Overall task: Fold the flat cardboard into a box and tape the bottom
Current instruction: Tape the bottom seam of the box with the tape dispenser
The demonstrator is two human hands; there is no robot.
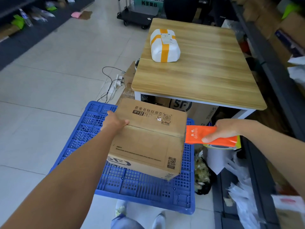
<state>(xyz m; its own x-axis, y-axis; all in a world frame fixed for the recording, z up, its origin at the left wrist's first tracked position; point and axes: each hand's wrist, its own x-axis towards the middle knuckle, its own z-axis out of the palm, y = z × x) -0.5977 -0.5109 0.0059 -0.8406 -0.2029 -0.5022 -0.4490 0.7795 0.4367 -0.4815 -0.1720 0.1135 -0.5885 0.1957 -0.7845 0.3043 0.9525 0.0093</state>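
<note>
Box held over a blue pallet, tape dispenser at its right edge.

The cardboard box [148,138] sits folded up at screen centre above the blue plastic pallet [92,129]. The left hand [113,122] presses on its 9 o'clock edge, fingers closed over the flap seam. The right hand [221,131], at 3 o'clock, is wrapped around an orange tape dispenser [198,134] whose tip touches the box's side. A wooden table [206,71] carrying a white taped parcel [165,45] lies toward 12 o'clock.
</note>
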